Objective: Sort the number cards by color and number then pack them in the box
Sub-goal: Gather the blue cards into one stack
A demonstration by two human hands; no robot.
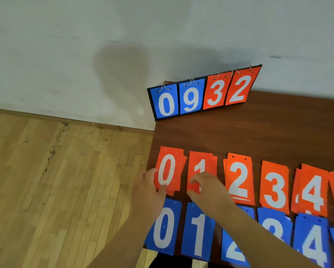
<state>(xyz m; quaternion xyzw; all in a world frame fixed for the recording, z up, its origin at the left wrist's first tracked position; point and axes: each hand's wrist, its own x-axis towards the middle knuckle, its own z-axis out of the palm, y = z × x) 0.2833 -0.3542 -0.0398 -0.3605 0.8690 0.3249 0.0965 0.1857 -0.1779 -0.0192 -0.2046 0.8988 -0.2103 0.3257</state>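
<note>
Orange number cards lie in a row on the brown table (239, 132): small stacks showing 0 (172, 169), 1 (203, 163), 2 (239, 178), 3 (275, 186) and 4 (313, 190). Below them runs a row of blue cards: 0 (164, 227), 1 (198, 233), a partly hidden 2 (233, 250), 3 (272, 223) and 4 (313, 242). My left hand (148, 188) pinches the left edge of the orange 0 stack. My right hand (206, 188) grips the lower part of the orange 1 stack, its forearm crossing the blue 2.
A flip scoreboard (203, 93) leans against the white wall at the table's back, showing blue 0 9 and orange 3 2 on metal rings. The table's left edge lies just left of the 0 cards; wooden floor (56, 180) is beyond. More cards run off the right.
</note>
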